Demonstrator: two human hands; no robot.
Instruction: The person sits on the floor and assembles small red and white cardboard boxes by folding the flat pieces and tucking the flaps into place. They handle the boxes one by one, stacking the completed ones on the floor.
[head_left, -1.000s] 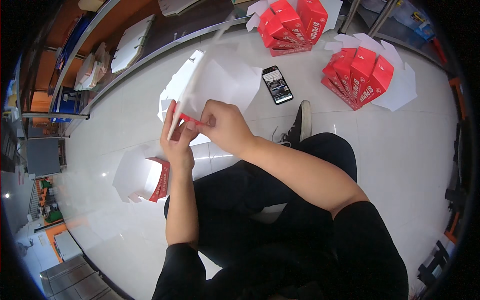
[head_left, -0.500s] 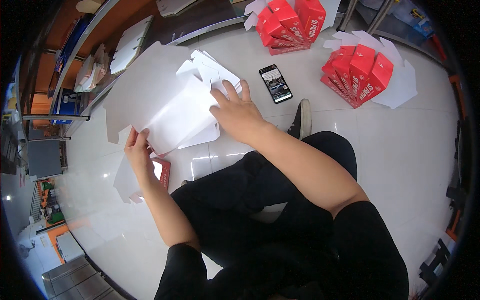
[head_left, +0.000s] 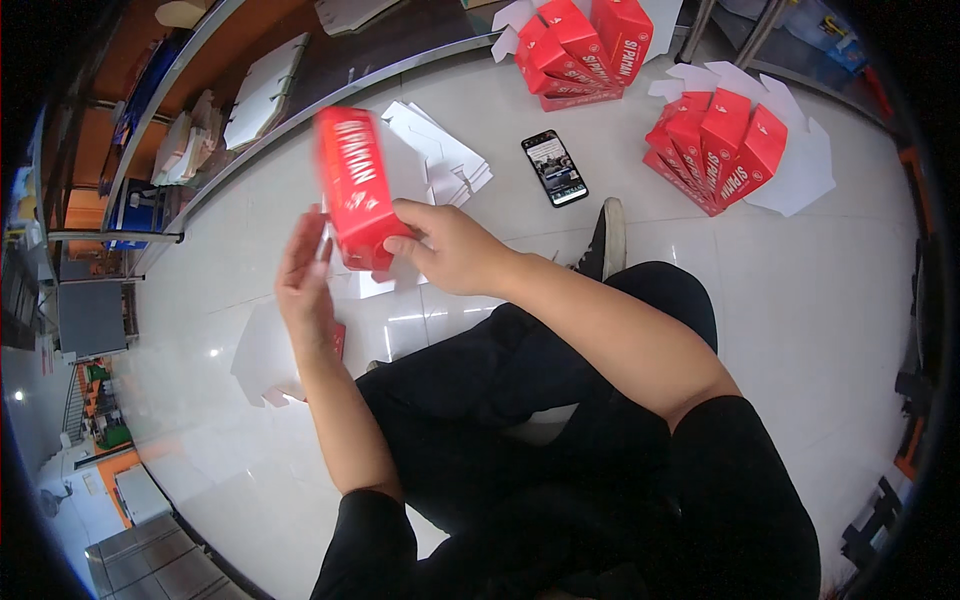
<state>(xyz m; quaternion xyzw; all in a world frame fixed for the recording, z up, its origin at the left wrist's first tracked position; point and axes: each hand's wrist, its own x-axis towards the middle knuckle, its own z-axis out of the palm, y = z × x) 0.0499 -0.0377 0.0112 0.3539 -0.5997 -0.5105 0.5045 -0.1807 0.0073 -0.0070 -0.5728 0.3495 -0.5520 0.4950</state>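
Sideways, right fingers (head_left: 414, 214) grip a red box (head_left: 356, 180).

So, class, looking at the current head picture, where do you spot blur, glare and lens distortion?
Head view: the red box smears at its left edge, probably from motion, and the left hand's fingertips look soft; head view: bright glare marks the glossy floor; head view: the shelf edge bows and the corners go black, typical of fisheye.
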